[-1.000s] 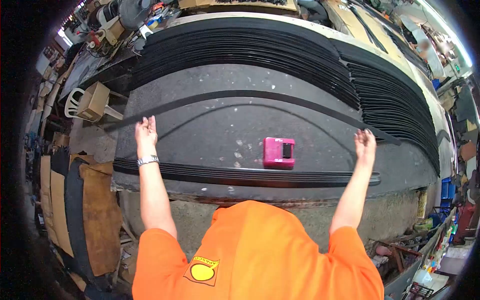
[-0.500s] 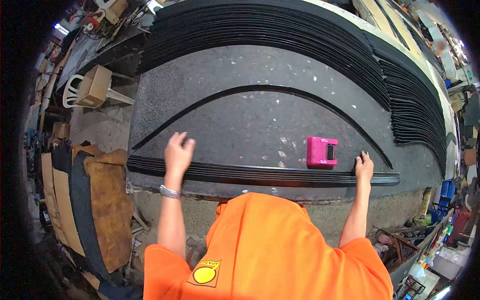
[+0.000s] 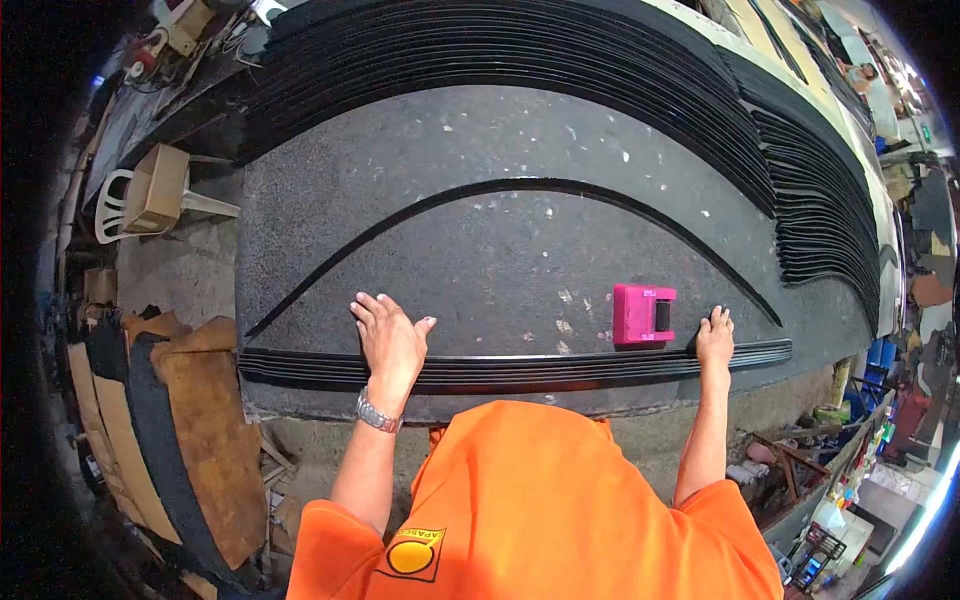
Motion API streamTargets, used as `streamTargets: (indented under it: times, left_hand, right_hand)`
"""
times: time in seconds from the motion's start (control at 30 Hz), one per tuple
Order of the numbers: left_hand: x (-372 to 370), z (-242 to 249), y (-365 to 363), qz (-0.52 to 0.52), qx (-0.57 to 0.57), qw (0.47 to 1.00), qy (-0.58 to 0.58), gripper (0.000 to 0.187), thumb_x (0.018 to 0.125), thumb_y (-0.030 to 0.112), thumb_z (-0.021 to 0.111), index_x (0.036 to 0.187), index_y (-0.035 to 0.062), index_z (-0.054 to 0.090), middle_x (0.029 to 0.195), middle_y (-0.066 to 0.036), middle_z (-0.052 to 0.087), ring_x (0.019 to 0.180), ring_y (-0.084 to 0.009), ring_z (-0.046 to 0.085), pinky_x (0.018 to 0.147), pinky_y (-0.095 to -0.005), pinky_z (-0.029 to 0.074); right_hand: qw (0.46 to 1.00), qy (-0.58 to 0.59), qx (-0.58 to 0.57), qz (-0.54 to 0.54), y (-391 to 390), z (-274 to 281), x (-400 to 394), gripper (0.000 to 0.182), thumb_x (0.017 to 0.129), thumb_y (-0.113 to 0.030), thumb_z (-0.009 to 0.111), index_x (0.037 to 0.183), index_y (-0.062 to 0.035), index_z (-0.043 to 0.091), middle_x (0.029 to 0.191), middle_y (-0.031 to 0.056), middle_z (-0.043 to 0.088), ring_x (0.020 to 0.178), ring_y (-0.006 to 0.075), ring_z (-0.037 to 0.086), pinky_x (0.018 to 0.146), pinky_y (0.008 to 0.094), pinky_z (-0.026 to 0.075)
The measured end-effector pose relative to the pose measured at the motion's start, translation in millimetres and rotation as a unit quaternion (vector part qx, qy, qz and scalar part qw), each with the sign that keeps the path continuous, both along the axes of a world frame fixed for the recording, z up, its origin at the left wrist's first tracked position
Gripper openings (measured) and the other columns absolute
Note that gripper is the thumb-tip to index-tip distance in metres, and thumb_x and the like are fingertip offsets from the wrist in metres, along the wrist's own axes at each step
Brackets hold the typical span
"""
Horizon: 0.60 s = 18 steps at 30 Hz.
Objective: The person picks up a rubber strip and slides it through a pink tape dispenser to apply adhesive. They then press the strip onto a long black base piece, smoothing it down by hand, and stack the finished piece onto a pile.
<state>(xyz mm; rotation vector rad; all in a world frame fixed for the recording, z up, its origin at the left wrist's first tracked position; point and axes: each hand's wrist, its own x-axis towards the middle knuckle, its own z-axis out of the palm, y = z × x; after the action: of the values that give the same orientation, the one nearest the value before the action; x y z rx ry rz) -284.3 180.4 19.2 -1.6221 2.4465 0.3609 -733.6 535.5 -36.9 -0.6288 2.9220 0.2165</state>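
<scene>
A row of long, thin black strips [image 3: 520,372] lies side by side along the near edge of the dark table [image 3: 480,260]. My left hand [image 3: 390,340] is over their left part, fingers spread and thumb apart, holding nothing. Toward the right end, my right hand [image 3: 715,340] rests across the same strips with its fingers slightly bent and apart. Beside it sits a pink block-shaped tool [image 3: 636,314] with a black insert, probably a tape dispenser. A single strip bowed into an arch [image 3: 520,184] lies beyond both hands.
Stacked curved black strips [image 3: 500,60] cover the table's far side, and another stack [image 3: 815,195] lies at the right. A cardboard box [image 3: 160,188] sits on a white chair [image 3: 113,205] to the left. Brown sheets [image 3: 210,430] lean near the table's left corner.
My left hand has come down and right over the strips, its fingers now spread. My right hand stays near the right end. The view has shifted slightly.
</scene>
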Motion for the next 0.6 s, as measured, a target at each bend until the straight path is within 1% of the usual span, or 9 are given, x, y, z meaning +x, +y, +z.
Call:
streamTargets:
  times: [0.07,0.1,0.13,0.17,0.23,0.33,0.47,0.53,0.6]
  left_hand:
    - [4,-5,3,0.003,-0.009,1.000,0.004,0.087,0.088,0.044,0.074,0.138,-0.0203,0.045,0.148,-0.047,0.032,0.140,-0.0578,0.036,0.114,-0.0557,0.037]
    - [-4,10,-1,0.008,0.015,1.000,-0.017,0.088,0.088,0.046,0.073,0.137,-0.0208,0.045,0.148,-0.047,0.033,0.139,-0.0581,0.036,0.114,-0.0555,0.038]
    - [-3,10,0,-0.017,-0.017,0.999,-0.031,0.090,0.087,0.048,0.074,0.135,-0.0225,0.046,0.143,-0.048,0.039,0.136,-0.0586,0.040,0.115,-0.0532,0.037]
    - [-3,8,0,-0.018,-0.021,0.999,-0.033,0.090,0.087,0.050,0.073,0.134,-0.0223,0.047,0.142,-0.048,0.040,0.136,-0.0589,0.041,0.115,-0.0529,0.037]
    - [-3,11,-2,-0.006,0.004,0.999,-0.033,0.091,0.088,0.050,0.072,0.135,-0.0225,0.045,0.144,-0.049,0.037,0.137,-0.0587,0.039,0.115,-0.0528,0.037]
    - [-1,3,-2,-0.006,-0.002,1.000,-0.020,0.090,0.088,0.049,0.072,0.136,-0.0227,0.046,0.145,-0.048,0.036,0.138,-0.0581,0.038,0.116,-0.0522,0.035]
    - [0,-4,1,0.020,0.001,1.000,-0.001,0.090,0.087,0.049,0.073,0.139,-0.0202,0.045,0.149,-0.047,0.033,0.143,-0.0568,0.032,0.118,-0.0541,0.032]
    - [2,-2,3,0.007,-0.033,0.999,0.003,0.089,0.089,0.049,0.072,0.136,-0.0220,0.046,0.145,-0.049,0.036,0.139,-0.0576,0.038,0.116,-0.0521,0.036]
    - [7,-5,3,0.016,-0.027,0.999,0.013,0.088,0.088,0.049,0.072,0.135,-0.0219,0.047,0.145,-0.048,0.036,0.140,-0.0580,0.036,0.118,-0.0524,0.033]
  right_hand:
    - [1.000,0.005,-0.001,0.007,5,1,0,0.054,0.102,-0.030,0.053,0.149,-0.0041,0.047,0.156,0.0243,0.041,0.143,0.0404,0.041,0.117,0.0456,0.037]
    - [1.000,0.009,-0.001,0.021,13,0,-5,0.054,0.102,-0.030,0.053,0.149,-0.0036,0.047,0.156,0.0247,0.041,0.143,0.0404,0.041,0.117,0.0456,0.037]
    - [0.999,0.006,-0.006,0.045,13,-9,-9,0.054,0.102,-0.030,0.052,0.149,-0.0031,0.047,0.156,0.0251,0.041,0.142,0.0405,0.041,0.117,0.0456,0.036]
    - [0.999,0.005,-0.012,0.051,15,-15,-12,0.055,0.102,-0.030,0.052,0.149,-0.0023,0.046,0.156,0.0257,0.041,0.142,0.0408,0.041,0.117,0.0459,0.036]
    - [0.998,0.011,-0.027,0.063,26,-26,-21,0.055,0.103,-0.031,0.051,0.149,-0.0020,0.046,0.156,0.0265,0.040,0.142,0.0417,0.040,0.117,0.0465,0.036]
    - [0.997,0.018,-0.043,0.061,31,-31,-27,0.055,0.103,-0.032,0.051,0.150,-0.0035,0.046,0.156,0.0272,0.040,0.142,0.0433,0.039,0.116,0.0469,0.036]
    - [0.999,-0.003,-0.002,0.047,25,-22,-32,0.055,0.103,-0.033,0.051,0.150,-0.0048,0.047,0.156,0.0265,0.040,0.143,0.0432,0.039,0.115,0.0460,0.037]
    - [0.998,0.008,-0.006,0.058,29,-30,-39,0.054,0.103,-0.034,0.052,0.148,-0.0049,0.050,0.154,0.0245,0.043,0.142,0.0416,0.040,0.116,0.0461,0.037]
    - [0.999,0.008,-0.013,0.038,27,-31,-38,0.053,0.102,-0.033,0.054,0.147,-0.0041,0.050,0.154,0.0237,0.045,0.142,0.0401,0.041,0.116,0.0458,0.037]
